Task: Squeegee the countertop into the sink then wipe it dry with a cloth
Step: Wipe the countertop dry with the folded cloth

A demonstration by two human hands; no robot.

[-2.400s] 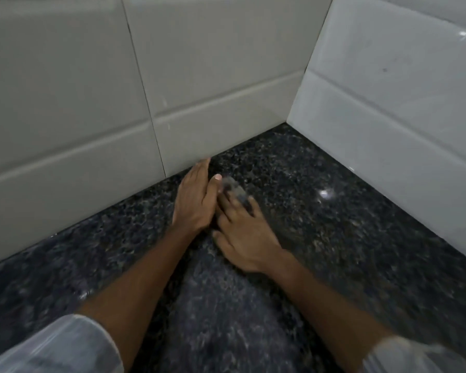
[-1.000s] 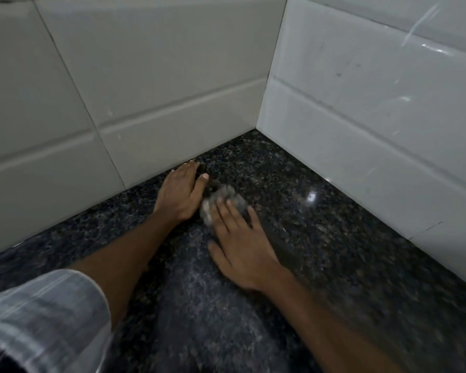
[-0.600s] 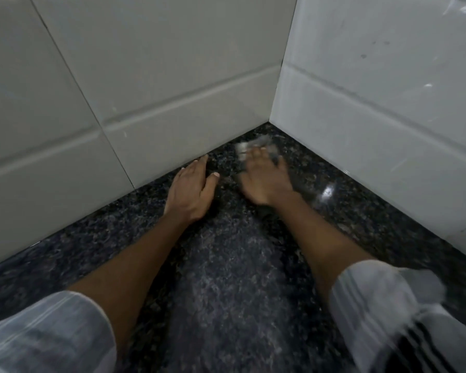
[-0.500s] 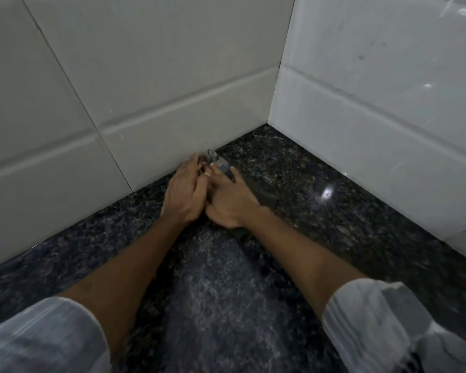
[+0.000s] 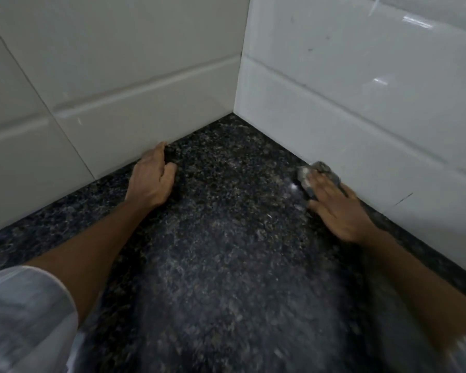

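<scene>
The dark speckled granite countertop [image 5: 226, 224] runs into a corner of white tiled walls. My right hand [image 5: 334, 211] lies flat on a small grey cloth [image 5: 311, 172], pressing it onto the counter right beside the right wall; only the cloth's front end shows past my fingers. My left hand [image 5: 152, 181] rests flat on the counter against the foot of the left wall, fingers together, holding nothing. No squeegee and no sink are in view.
A white tiled wall [image 5: 119, 76] bounds the counter on the left and another tiled wall [image 5: 361, 90] on the right; they meet at the corner at the back. My pale striped sleeves fill the lower left and lower right.
My right hand has swept the cloth from beside my left hand, near the left wall, across the counter to the foot of the right wall. My left hand has stayed in place.
</scene>
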